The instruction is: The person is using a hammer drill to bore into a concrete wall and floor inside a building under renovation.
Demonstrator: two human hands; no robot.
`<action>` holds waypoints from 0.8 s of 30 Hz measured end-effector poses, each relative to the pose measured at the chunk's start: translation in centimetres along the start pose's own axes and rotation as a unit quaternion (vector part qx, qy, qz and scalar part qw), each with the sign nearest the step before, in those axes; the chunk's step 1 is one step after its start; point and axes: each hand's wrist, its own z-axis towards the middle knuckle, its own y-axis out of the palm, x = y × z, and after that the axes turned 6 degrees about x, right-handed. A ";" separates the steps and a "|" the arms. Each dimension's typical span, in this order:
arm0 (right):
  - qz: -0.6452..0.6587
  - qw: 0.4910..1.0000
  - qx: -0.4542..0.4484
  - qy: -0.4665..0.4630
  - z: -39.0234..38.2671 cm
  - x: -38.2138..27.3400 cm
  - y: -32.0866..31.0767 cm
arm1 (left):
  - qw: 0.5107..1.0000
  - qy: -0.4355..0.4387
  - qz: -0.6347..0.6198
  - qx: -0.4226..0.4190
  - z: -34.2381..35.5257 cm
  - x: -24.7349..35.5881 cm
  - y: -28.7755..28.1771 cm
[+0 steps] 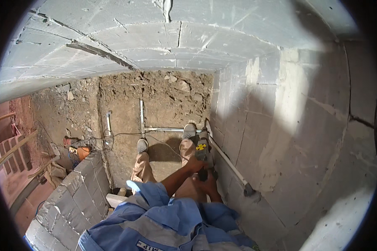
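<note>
hands [195, 165] [208, 184] gripping drill [202, 150], fingers clenched, bit hidden at wall base

Bare brown dirt floor [163, 113] carries thin white plastic pipes [142, 115], loose stone rubble [182, 85], tangled thin cable [98, 142] and an orange bucket [83, 152].

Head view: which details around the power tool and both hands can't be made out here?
- Tip of the power tool: too small and shadowed against the block wall to tell what it touches.
- Left hand and right hand: the finger grip is too small to make out.
- Clutter beside the low block wall: too small to identify.
</note>
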 end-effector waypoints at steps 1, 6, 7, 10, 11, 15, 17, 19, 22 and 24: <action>0.002 1.000 0.002 -0.001 0.1 -0.1 0.1 | 1.000 0.002 0.002 0.001 0.1 0.1 0.1; 0.023 0.999 -0.020 -0.025 2.0 0.1 2.0 | 0.980 0.050 0.143 0.127 2.4 1.9 -0.4; 0.028 0.999 -0.018 -0.026 1.9 0.0 2.3 | 0.979 0.052 0.147 0.129 2.3 2.0 -0.7; 0.006 0.999 -0.012 0.039 0.6 -0.5 2.8 | 0.980 -0.001 0.154 0.128 1.4 1.4 -1.0; -0.002 0.999 -0.008 0.034 -0.5 -1.1 2.7 | 0.975 0.046 0.172 0.132 0.3 1.1 -1.0; 0.003 0.999 0.045 0.006 -5.0 -2.0 2.5 | 0.984 -0.016 0.159 0.079 -6.2 2.6 -0.5; 0.003 0.998 0.062 0.001 -6.2 -1.8 3.1 | 0.988 0.015 0.131 0.079 -7.1 1.4 -0.8; 0.003 0.997 0.077 -0.001 -6.3 -1.6 3.4 | 0.991 0.041 0.104 0.078 -7.1 0.8 -0.8; -0.007 0.997 0.082 0.007 -5.7 -1.6 3.8 | 0.978 0.068 0.156 0.121 -6.6 1.2 -0.7; 0.013 0.994 0.091 0.052 -4.6 -1.8 3.9 | 0.984 0.062 0.139 0.091 -6.6 2.9 -0.7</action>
